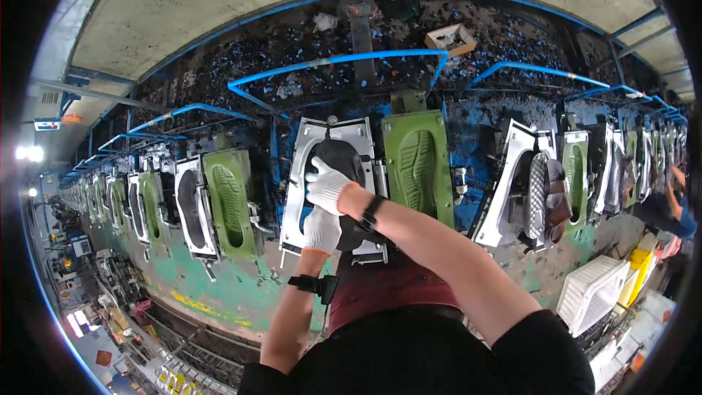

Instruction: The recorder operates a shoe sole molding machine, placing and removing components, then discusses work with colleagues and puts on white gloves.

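A silver metal mould stands open in front of me, with a black shoe-shaped piece on it. My right hand, in a white knit glove, lies across the left edge of the black piece with its fingers bent and closed at that edge. Just below it, touching, is my left hand, gloved too; its fingers are mostly hidden behind the right hand. To the right of the silver half is a green mould half with a ridged sole-shaped hollow.
Similar silver and green moulds run off to both sides, including a green one at left and a silver one at right. Blue bars arch behind them. A white crate stands at right, near another person. A small box lies behind.
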`<action>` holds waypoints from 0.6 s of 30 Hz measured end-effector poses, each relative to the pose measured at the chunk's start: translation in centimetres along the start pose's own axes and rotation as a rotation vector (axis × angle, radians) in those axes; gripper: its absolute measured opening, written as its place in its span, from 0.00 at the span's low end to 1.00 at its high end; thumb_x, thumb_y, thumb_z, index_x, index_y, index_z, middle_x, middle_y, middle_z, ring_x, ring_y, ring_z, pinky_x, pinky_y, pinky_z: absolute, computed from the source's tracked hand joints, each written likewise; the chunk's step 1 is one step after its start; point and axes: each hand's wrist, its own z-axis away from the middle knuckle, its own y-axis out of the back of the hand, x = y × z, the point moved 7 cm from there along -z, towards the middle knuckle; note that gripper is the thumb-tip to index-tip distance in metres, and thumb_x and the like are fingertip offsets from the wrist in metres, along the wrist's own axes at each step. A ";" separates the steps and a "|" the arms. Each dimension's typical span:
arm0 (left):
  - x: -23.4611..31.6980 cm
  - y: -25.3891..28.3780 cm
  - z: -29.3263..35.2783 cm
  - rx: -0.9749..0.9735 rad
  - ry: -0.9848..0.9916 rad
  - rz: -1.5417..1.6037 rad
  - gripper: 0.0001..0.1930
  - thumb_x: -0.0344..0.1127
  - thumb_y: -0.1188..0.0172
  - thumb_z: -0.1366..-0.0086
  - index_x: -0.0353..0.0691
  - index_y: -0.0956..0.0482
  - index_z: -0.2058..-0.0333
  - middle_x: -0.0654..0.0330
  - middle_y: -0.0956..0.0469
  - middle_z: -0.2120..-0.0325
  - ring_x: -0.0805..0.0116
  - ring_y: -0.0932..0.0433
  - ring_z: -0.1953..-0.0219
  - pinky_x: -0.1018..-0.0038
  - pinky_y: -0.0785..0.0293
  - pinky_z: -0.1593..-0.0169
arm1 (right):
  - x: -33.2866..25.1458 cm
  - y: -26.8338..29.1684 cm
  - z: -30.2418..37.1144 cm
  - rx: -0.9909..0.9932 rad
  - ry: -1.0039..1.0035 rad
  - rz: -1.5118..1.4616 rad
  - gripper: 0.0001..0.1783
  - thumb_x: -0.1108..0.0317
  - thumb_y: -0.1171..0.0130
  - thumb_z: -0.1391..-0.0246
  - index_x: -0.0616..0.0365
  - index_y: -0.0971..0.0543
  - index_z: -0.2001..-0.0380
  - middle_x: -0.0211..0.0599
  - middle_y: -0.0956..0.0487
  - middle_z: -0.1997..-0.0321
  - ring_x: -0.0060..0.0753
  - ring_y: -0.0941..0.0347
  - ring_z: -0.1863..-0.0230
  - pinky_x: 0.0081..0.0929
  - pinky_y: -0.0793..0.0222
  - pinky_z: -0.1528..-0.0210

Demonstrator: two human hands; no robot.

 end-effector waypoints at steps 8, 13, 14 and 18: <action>-7.8 9.9 9.2 -0.292 0.398 -0.124 0.75 0.65 0.21 0.54 0.23 0.60 0.25 0.33 0.30 0.40 0.33 0.25 0.41 0.50 0.24 0.40 | -1.1 3.3 0.8 -0.217 -0.131 0.040 0.21 0.46 0.22 0.59 0.47 0.11 0.65 0.29 0.18 0.53 0.36 0.26 0.41 0.42 0.32 0.49; -6.4 6.9 11.8 -0.356 0.207 -0.176 0.74 0.55 0.20 0.56 0.17 0.62 0.26 0.39 0.26 0.44 0.45 0.21 0.44 0.57 0.21 0.41 | -1.5 3.2 2.4 0.019 -0.205 -0.029 0.27 0.48 0.23 0.59 0.53 0.13 0.59 0.39 0.24 0.39 0.45 0.38 0.27 0.47 0.35 0.34; -4.6 6.4 11.5 -0.443 0.128 -0.268 0.70 0.49 0.23 0.55 0.16 0.61 0.26 0.40 0.25 0.46 0.48 0.20 0.47 0.59 0.20 0.42 | -1.2 3.0 2.8 0.023 -0.228 -0.047 0.29 0.49 0.23 0.59 0.55 0.14 0.57 0.41 0.25 0.36 0.46 0.38 0.26 0.49 0.37 0.30; -1.6 4.4 12.7 -0.322 -0.027 0.113 0.61 0.59 0.26 0.44 0.18 0.48 0.29 0.37 0.22 0.45 0.41 0.17 0.49 0.56 0.18 0.47 | -2.1 3.1 2.3 -0.047 -0.362 -0.155 0.31 0.57 0.24 0.59 0.60 0.17 0.50 0.46 0.29 0.30 0.51 0.40 0.24 0.52 0.40 0.27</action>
